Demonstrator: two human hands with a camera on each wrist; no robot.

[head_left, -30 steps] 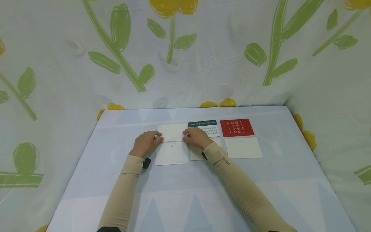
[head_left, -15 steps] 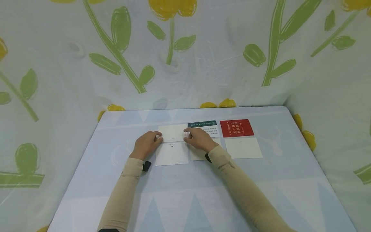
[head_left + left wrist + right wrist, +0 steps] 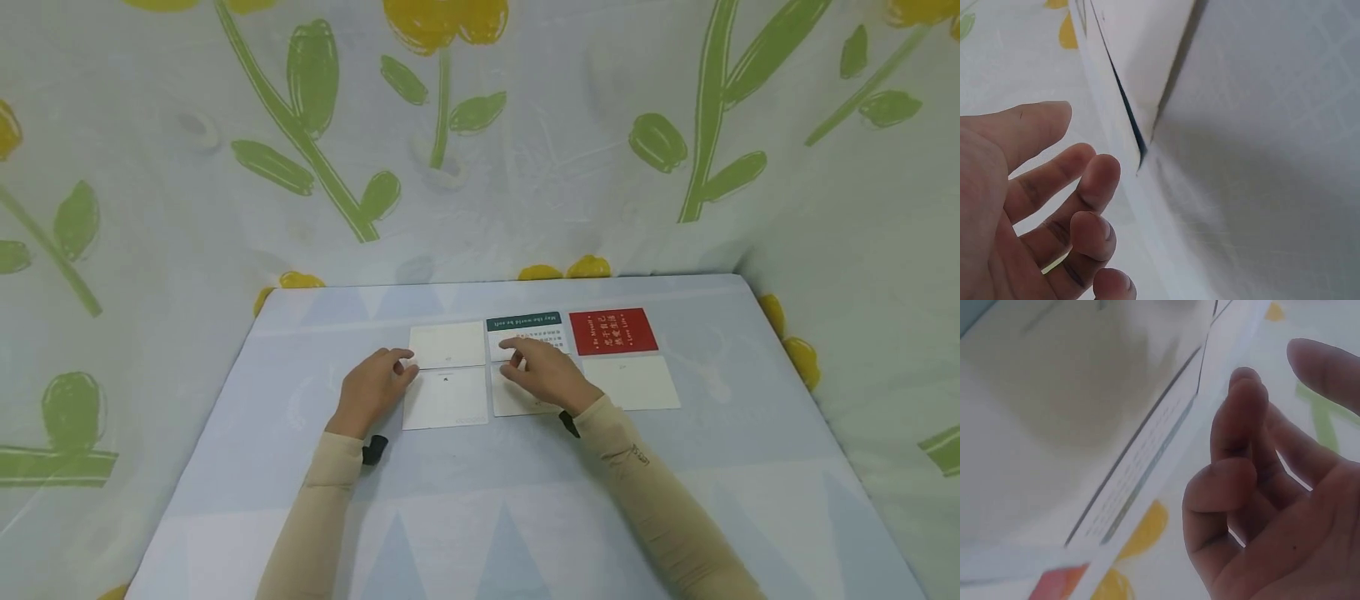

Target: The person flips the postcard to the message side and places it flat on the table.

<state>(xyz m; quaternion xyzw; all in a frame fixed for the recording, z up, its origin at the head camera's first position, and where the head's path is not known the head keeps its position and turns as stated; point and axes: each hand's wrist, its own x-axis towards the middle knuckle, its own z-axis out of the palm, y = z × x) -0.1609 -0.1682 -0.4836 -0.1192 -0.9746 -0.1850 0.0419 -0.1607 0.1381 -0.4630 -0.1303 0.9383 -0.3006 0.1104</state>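
Two rows of cards lie flat on the table. My left hand [image 3: 372, 387] hovers beside the left edge of the white card at back left [image 3: 447, 345] and the white card in front of it [image 3: 446, 400]. In the left wrist view its fingers are loosely bent, with nothing between them. My right hand [image 3: 553, 372] is over the middle column, partly covering the green-topped card [image 3: 525, 322] and the white card before it [image 3: 517, 402]. The right wrist view shows its fingers relaxed and holding nothing.
At back right lies a red card [image 3: 612, 331] with white lettering. A plain white card [image 3: 637, 382] sits in front of it. Flower-patterned fabric [image 3: 525, 200] rises behind the table [image 3: 480, 500] and along both sides.
My right hand has let go of the back left card's edge and moved right over the middle cards. My left hand has drawn slightly back and left. The cards look unmoved.
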